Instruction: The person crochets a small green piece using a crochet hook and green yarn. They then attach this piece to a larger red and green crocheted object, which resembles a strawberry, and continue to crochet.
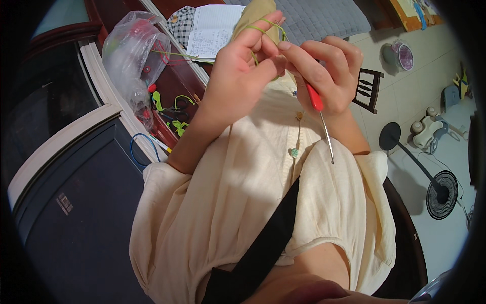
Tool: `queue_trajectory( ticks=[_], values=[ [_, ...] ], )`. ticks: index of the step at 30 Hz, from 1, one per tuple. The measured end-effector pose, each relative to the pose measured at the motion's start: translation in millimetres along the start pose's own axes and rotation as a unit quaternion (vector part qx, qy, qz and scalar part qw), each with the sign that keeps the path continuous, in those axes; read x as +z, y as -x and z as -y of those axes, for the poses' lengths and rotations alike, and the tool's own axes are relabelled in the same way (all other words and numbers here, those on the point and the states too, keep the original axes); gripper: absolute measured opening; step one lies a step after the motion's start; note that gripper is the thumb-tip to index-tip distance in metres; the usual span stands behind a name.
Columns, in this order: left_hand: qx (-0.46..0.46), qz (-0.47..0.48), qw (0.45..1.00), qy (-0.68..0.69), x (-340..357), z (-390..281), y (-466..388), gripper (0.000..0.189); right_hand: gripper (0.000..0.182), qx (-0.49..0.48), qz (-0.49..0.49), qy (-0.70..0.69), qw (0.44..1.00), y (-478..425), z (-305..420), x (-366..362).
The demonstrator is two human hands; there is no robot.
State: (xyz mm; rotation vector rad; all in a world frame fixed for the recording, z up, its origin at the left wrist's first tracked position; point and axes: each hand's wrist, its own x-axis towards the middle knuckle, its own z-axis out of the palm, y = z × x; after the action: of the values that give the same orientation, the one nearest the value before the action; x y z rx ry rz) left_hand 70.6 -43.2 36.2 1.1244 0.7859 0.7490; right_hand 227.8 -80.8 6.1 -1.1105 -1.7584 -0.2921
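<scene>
Green yarn loops around the raised index finger of my left hand. The yarn runs across to my right hand, and another strand crosses the left palm. In my right hand is a crochet hook with a red handle; its bare metal end points down toward my lap. The hook's working end is mostly hidden by the fingertips, which meet those of the left hand. Whatever stitches are pinched there are too covered to make out.
On the left ledge lie a clear plastic bag of yarn, scissors and green crocheted pieces. An open notebook with handwriting lies beyond. To the right are a dark chair, a lined bin and a standing fan.
</scene>
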Motion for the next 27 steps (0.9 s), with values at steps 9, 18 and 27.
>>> queue_trajectory(
  ticks=[9,18,27],
  values=[
    [-0.136,0.114,0.943,0.283,-14.6,-6.7,-3.1,0.060,0.013,0.175,-0.041,-0.296,0.938,2.4,-9.8,1.6],
    [-0.142,0.190,0.913,0.332,-21.1,-1.7,-8.1,0.063,0.026,0.252,-0.060,-0.458,0.850,9.1,-22.7,-8.2],
    [-0.142,0.195,0.923,0.298,-22.1,-0.1,-10.1,0.058,0.029,0.310,-0.058,-0.578,0.752,5.9,-26.4,-9.1]
  ],
)
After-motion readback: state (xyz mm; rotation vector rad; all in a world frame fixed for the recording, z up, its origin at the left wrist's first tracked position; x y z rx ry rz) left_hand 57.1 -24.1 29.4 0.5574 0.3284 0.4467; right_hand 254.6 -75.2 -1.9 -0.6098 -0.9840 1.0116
